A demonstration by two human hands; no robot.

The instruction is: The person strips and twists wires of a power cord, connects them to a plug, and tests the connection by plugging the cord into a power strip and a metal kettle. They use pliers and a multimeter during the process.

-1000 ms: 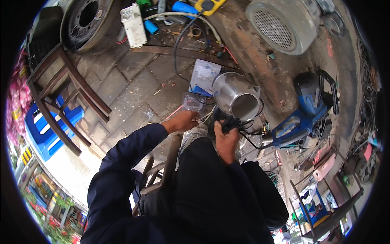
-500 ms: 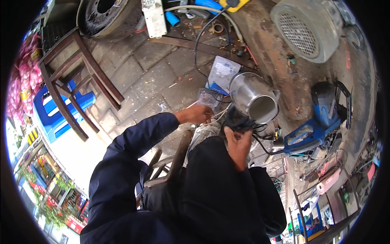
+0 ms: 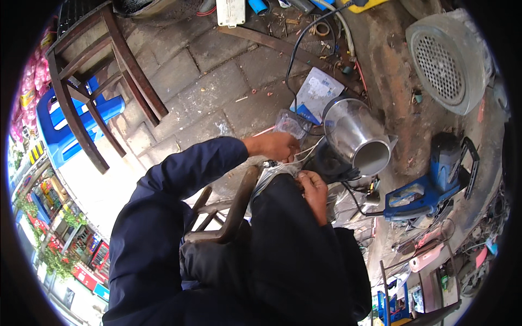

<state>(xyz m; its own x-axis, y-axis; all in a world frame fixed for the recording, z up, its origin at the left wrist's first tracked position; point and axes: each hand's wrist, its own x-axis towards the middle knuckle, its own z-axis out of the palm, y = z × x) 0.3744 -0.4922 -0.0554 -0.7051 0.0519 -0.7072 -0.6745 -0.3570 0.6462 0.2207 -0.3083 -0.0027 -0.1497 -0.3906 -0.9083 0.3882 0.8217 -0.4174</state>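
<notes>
My left hand [image 3: 276, 145] is closed, its fingertips at a thin white wire [image 3: 311, 149] just above my knee. Close by on the right, my right hand [image 3: 314, 190] has thumb and fingers pinched together; what sits between them is too small to make out. A metal kettle [image 3: 353, 130] lies tilted beyond my hands, its mouth facing me. The kettle's black handle [image 3: 328, 162] is beside my right hand, apart from its fingers. Under my hands, clear plastic and pale strands [image 3: 270, 173] lie against my knee.
A blue power saw [image 3: 418, 190] lies at right. A white card pack [image 3: 318, 92] and a clear plastic bag [image 3: 292, 124] are beyond my hands. A wooden chair [image 3: 103, 81] and blue plastic stool [image 3: 76, 127] stand left, a grey motor housing [image 3: 446, 62] far right.
My right hand has left the kettle's black handle and moved left, closer to my left hand. The whole view has shifted slightly with my head.
</notes>
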